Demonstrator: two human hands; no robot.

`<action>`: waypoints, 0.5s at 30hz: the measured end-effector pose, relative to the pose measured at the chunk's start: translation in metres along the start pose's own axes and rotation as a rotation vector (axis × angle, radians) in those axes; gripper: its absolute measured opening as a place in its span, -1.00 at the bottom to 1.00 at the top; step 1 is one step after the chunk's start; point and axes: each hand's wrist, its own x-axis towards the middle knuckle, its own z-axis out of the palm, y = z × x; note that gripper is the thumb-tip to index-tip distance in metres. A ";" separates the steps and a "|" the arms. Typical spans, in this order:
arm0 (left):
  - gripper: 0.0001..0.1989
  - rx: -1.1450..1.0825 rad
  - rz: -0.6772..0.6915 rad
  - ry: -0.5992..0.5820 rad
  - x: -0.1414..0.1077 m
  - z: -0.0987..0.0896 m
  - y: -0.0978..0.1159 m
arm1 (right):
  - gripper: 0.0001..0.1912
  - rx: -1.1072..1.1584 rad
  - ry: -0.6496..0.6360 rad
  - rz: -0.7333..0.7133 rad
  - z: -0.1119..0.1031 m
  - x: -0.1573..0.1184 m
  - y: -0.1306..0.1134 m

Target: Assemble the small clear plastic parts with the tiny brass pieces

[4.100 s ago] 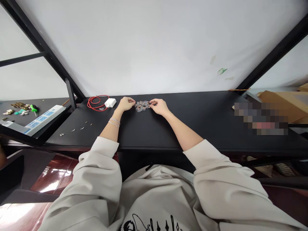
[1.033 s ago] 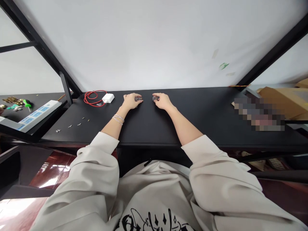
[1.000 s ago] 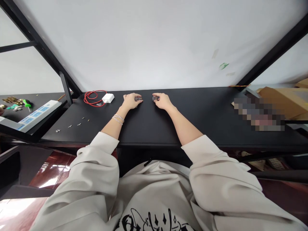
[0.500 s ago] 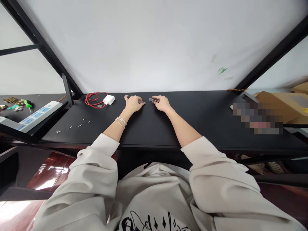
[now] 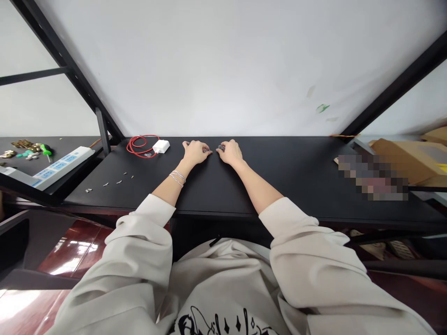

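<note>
Over the far middle of the black tabletop [image 5: 216,193], my left hand [image 5: 195,152] is closed in a pinch. A small shiny piece [image 5: 206,150] shows at its fingertips, too small to name. Across a short gap to the right, my right hand [image 5: 232,152] pinches a small clear, greyish piece [image 5: 221,147], partly covered by the fingers. The two hands stay apart. Left of my left hand lie a white charger block [image 5: 161,146] and a looped red cable [image 5: 134,152], with a small clear bit [image 5: 148,155] beside them.
Several tiny pale pieces [image 5: 118,182] lie scattered at the table's left. Beyond the frame post, a power strip [image 5: 64,165] and a green-handled screwdriver [image 5: 46,151] rest near brass-coloured parts [image 5: 24,145]. Cardboard boxes [image 5: 408,160] stand at the right, beside a blurred-out item [image 5: 372,179].
My right hand has turned, so its back faces up more and its fingers cover more of the clear piece. My left hand keeps its pinch. The view has shifted slightly.
</note>
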 end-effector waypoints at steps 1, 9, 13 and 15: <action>-0.79 -0.001 -0.004 0.001 0.000 0.000 0.000 | -0.64 0.007 -0.004 -0.004 0.000 0.002 -0.001; -0.77 0.010 -0.006 0.009 0.000 0.000 -0.001 | -0.61 0.091 -0.058 -0.166 -0.001 0.007 0.008; -0.73 0.011 -0.009 0.017 -0.001 -0.001 0.000 | -0.55 0.101 0.019 -0.135 -0.006 0.002 0.014; -0.70 0.014 -0.011 0.014 -0.002 -0.001 0.001 | -0.54 0.098 0.075 -0.066 -0.009 -0.001 0.015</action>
